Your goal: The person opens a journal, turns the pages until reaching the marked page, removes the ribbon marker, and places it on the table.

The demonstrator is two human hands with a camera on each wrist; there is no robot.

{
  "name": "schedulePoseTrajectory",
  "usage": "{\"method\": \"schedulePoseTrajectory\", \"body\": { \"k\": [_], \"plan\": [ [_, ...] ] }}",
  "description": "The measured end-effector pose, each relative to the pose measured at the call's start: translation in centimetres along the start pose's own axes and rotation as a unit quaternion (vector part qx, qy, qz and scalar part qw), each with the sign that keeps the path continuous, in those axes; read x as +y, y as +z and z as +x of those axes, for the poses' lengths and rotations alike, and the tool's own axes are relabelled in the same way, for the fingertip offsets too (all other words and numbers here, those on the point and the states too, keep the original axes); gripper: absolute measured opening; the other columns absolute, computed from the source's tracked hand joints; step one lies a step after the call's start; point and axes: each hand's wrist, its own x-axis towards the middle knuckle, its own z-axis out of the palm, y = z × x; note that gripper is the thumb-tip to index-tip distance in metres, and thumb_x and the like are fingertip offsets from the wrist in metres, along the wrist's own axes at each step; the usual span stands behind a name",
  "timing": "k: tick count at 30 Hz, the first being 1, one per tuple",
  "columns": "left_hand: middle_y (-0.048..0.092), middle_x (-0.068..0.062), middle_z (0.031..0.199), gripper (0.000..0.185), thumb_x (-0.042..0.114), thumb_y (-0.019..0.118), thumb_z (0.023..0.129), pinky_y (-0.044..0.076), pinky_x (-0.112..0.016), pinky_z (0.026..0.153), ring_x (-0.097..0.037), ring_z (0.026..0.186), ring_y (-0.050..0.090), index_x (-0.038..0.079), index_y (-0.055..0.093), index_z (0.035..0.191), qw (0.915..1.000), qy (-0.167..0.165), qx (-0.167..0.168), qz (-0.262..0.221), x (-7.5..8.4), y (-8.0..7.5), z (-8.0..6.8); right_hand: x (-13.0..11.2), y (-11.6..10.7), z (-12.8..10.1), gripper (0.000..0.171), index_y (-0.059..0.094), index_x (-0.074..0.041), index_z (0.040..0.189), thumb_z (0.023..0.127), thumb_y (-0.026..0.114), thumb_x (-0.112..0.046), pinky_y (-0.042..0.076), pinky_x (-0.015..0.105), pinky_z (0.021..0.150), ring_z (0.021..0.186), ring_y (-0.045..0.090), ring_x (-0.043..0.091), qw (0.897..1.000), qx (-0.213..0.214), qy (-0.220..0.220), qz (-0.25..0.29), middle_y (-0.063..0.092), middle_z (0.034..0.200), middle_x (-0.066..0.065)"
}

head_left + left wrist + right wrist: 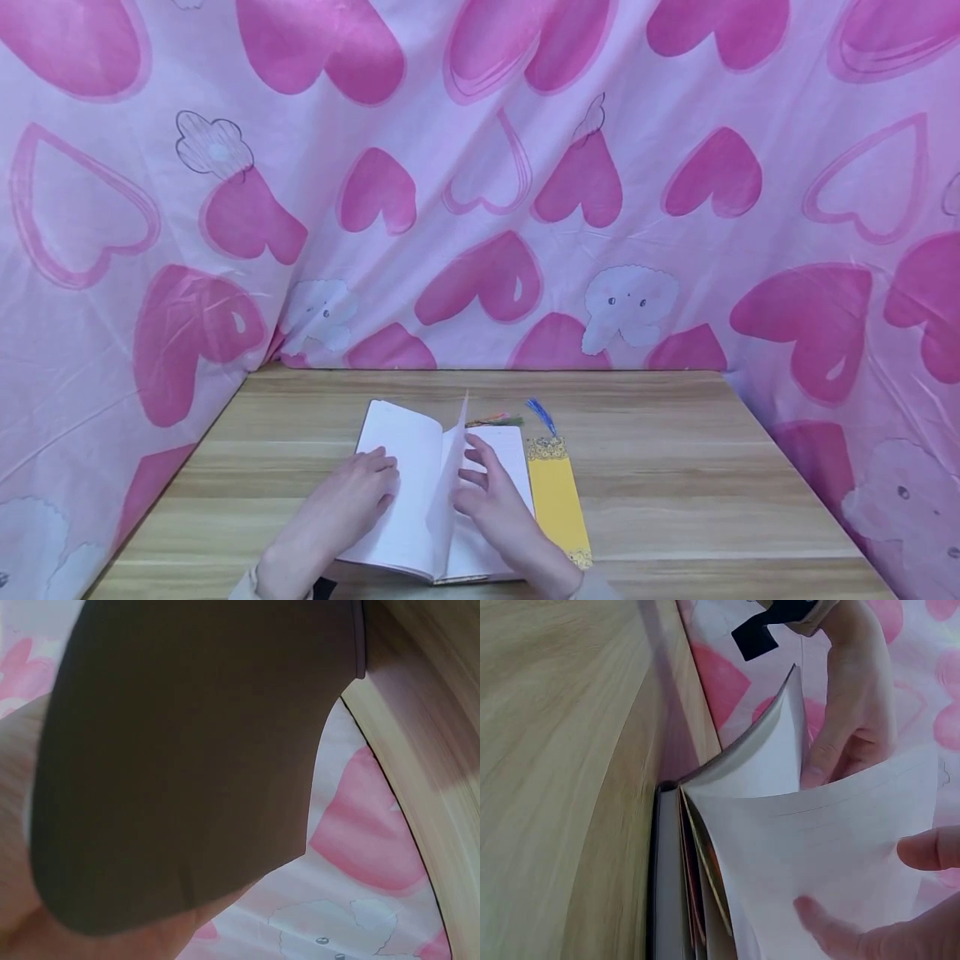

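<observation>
An open notebook [401,500] with white pages lies in front of me, and its left side is tilted up off the table. My left hand [352,492] rests on the left page with loosely bent fingers. A single page [450,483] stands nearly upright near the spine. My right hand [498,500] touches it from the right, with fingertips [810,907] spread against the page's face. In the left wrist view, the dark cover [187,765] hides most of the left hand. A yellow bookmark [557,500] with a blue tassel lies right of the notebook.
Pink and green tassels [495,419] poke out past the notebook's top edge. Thin coloured edges [705,870] show between the pages in the right wrist view. The wooden table [675,483] is bordered by a pink cloth [480,217] with hearts.
</observation>
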Motion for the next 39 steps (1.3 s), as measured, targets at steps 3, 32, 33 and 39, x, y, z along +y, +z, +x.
{"method": "schedulePoseTrajectory", "body": {
  "k": [3,32,33,39],
  "plan": [
    [0.068,-0.012,0.103,0.010,0.006,0.078,0.078,0.047,-0.052,0.095,-0.037,0.109,0.061,0.006,0.068,0.080,0.9999,0.010,0.002,0.008,-0.1,-0.1,0.0,-0.1,0.8,0.2,0.074,0.033,-0.012,0.149,0.084,0.066,-0.004,0.051,0.051,0.092,0.130,0.040,0.042,1.000,0.007,-0.001,-0.027,0.030,0.149,0.019],
    [0.067,-0.017,0.111,0.022,0.004,0.078,0.076,0.053,-0.051,0.086,-0.035,0.108,0.063,0.005,0.069,0.096,0.9868,0.036,0.158,0.007,-1.6,-1.8,-0.4,0.3,4.1,-1.6,0.059,0.050,-0.008,0.142,0.088,0.065,-0.024,0.035,0.045,0.110,0.137,0.036,0.029,0.932,-0.115,-0.070,-0.335,0.035,0.153,0.012],
    [0.067,-0.017,0.111,0.025,0.004,0.079,0.076,0.053,-0.050,0.086,-0.035,0.107,0.063,0.004,0.070,0.099,0.9856,0.039,0.164,0.008,-1.4,-1.9,-0.4,0.4,4.1,-1.6,0.059,0.050,-0.009,0.143,0.088,0.065,-0.024,0.035,0.045,0.110,0.138,0.035,0.029,0.930,-0.117,-0.071,-0.340,0.034,0.153,0.011],
    [0.068,-0.015,0.110,0.030,0.007,0.079,0.077,0.052,-0.047,0.090,-0.033,0.107,0.064,0.001,0.071,0.105,0.9863,0.065,0.151,0.013,-0.2,-1.5,-0.1,0.7,3.9,-1.8,0.061,0.045,-0.012,0.147,0.091,0.066,-0.027,0.034,0.044,0.111,0.141,0.031,0.029,0.913,-0.140,-0.092,-0.371,0.029,0.156,0.012]
  ]
}}
